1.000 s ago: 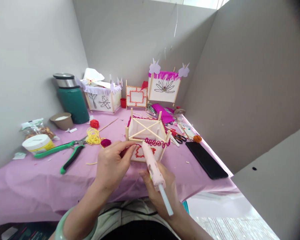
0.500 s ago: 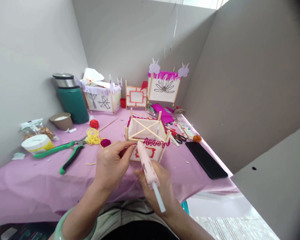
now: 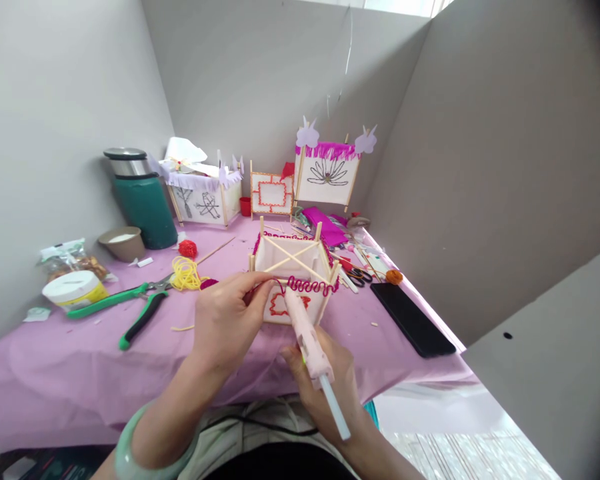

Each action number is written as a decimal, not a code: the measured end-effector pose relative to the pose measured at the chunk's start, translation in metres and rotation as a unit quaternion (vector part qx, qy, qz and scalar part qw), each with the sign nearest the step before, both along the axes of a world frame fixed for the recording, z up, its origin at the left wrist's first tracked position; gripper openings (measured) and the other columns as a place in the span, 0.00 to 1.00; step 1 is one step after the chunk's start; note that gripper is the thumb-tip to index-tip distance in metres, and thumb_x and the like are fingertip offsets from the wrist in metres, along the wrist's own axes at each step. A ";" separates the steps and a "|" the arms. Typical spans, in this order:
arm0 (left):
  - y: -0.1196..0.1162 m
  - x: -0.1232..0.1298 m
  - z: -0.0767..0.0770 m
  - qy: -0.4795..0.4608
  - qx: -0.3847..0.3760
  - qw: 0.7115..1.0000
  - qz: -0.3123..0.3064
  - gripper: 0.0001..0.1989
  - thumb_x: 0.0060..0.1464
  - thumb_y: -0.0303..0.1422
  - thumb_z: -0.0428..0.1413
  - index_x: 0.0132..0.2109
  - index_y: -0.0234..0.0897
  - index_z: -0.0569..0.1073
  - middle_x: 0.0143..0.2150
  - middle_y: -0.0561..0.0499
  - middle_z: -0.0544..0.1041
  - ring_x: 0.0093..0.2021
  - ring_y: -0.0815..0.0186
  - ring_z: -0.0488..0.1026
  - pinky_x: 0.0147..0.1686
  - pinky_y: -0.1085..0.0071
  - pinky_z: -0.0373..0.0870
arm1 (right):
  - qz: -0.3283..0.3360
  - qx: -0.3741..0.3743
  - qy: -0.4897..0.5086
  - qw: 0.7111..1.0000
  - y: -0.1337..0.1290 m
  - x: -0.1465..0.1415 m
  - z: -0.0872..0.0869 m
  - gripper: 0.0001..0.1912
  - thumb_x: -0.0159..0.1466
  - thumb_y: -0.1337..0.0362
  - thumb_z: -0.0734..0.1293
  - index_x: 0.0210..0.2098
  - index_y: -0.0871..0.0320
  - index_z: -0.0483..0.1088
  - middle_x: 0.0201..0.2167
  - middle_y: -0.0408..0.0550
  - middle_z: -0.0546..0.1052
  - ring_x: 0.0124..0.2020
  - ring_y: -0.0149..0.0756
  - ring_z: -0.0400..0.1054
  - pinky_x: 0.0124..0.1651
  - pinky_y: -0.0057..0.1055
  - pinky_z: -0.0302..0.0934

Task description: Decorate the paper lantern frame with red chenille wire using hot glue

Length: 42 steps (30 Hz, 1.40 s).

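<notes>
A small frame of wooden sticks with white panels (image 3: 286,257) stands before me, two sticks crossing over its top. Wavy magenta yarn (image 3: 307,287) runs along the right part of its near upper edge, above an orange yarn outline. My left hand (image 3: 230,313) pinches the magenta yarn at the left of that edge. In my right hand (image 3: 333,373) is a pale pink glue gun (image 3: 307,337) with a glue stick out of its back; its tip is at the near edge, by the end of the wavy yarn.
Green-handled pliers (image 3: 145,320), yellow yarn (image 3: 185,273), a white tub (image 3: 75,290), a bowl (image 3: 123,245) and a teal bottle (image 3: 145,207) lie left. A black phone (image 3: 413,320) and scissors (image 3: 360,276) are right. Decorated lanterns (image 3: 207,200) stand behind, near grey partitions.
The glue gun and my right hand have moved slightly right and down. My left hand has shifted a little, and a stretch of magenta yarn now shows between its fingertips and the wavy part.
</notes>
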<state>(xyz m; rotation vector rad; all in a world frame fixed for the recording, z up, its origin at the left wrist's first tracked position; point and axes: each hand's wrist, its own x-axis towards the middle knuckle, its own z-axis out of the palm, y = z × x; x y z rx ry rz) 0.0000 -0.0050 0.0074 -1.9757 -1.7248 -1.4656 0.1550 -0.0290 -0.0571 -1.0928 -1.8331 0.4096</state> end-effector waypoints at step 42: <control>0.015 0.010 0.014 0.092 -0.054 0.993 0.042 0.07 0.56 0.33 0.55 0.36 0.43 0.80 0.30 0.53 0.81 0.29 0.66 0.76 0.29 0.72 0.63 | 0.016 0.063 -0.002 0.998 0.007 0.002 -0.005 0.16 0.67 0.53 0.60 0.29 0.57 0.64 0.22 0.44 0.69 0.21 0.33 0.64 0.24 0.28 0.57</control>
